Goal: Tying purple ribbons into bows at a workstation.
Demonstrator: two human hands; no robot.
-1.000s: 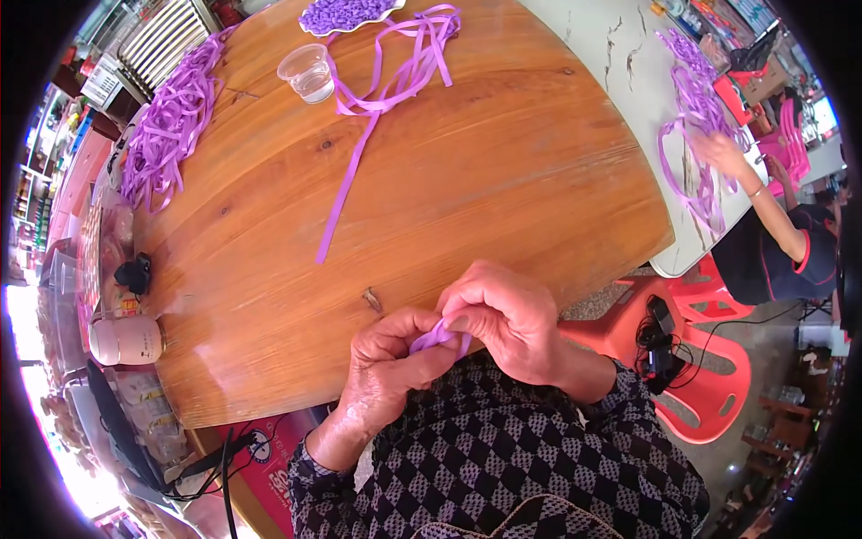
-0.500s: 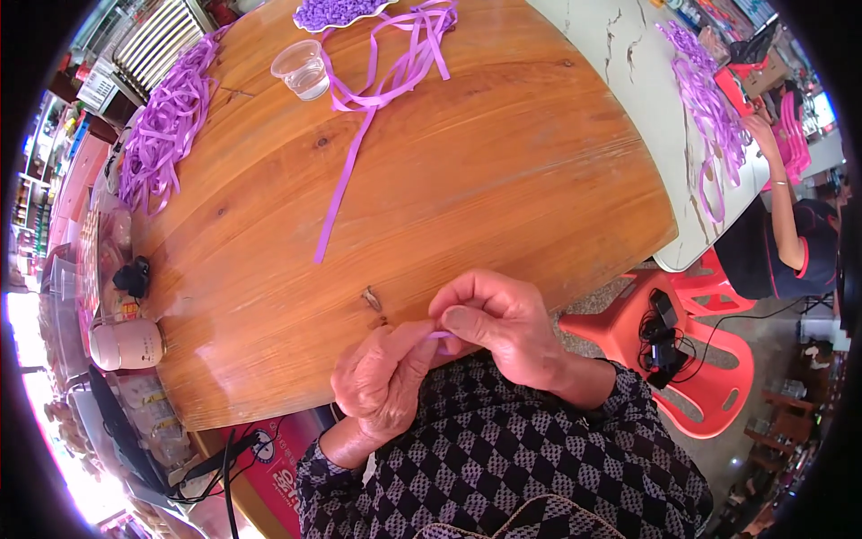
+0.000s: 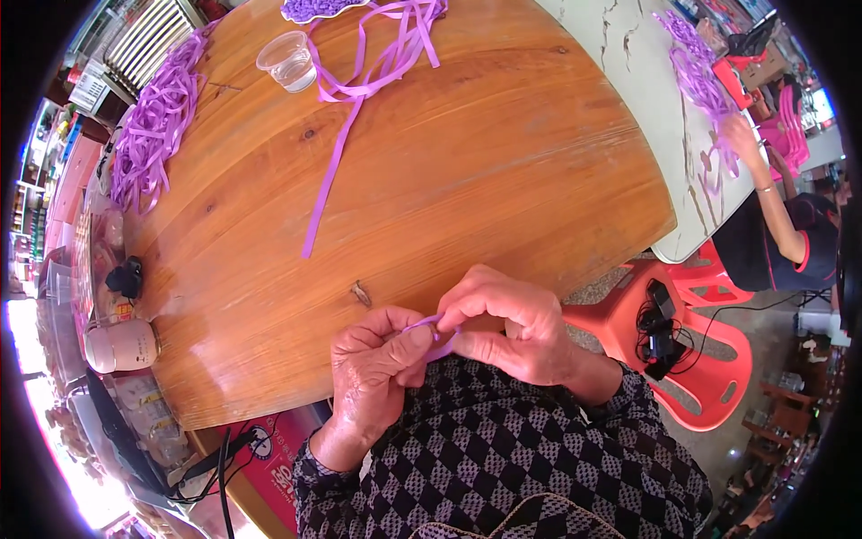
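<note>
A short piece of narrow purple ribbon [image 3: 443, 349] is bent into a small loop between my hands, above the near edge of the wooden table [image 3: 503, 162]. My left hand [image 3: 377, 359] pinches it between thumb and fingers. On the other side, the fingertips of my right hand [image 3: 516, 332] hold the ribbon's upper part, its thumb beside the loop. Part of the ribbon is hidden behind my fingers. Farther off, a loose tangle of lilac ribbon [image 3: 382, 85] lies on the table, one long strand trailing toward me.
A clear plastic cup [image 3: 289, 63] and a dish of small purple pieces [image 3: 319, 7] stand at the back. A ribbon heap [image 3: 157, 126] lies at the left edge, above a white jar [image 3: 121, 345]. At right, a co-worker's hand [image 3: 741, 139] touches ribbons; cables lie on a red stool [image 3: 628, 310].
My hands have moved slightly apart, and more of the ribbon shows as a loop between them. The co-worker's hand has shifted toward the ribbons. The whole view has shifted a little.
</note>
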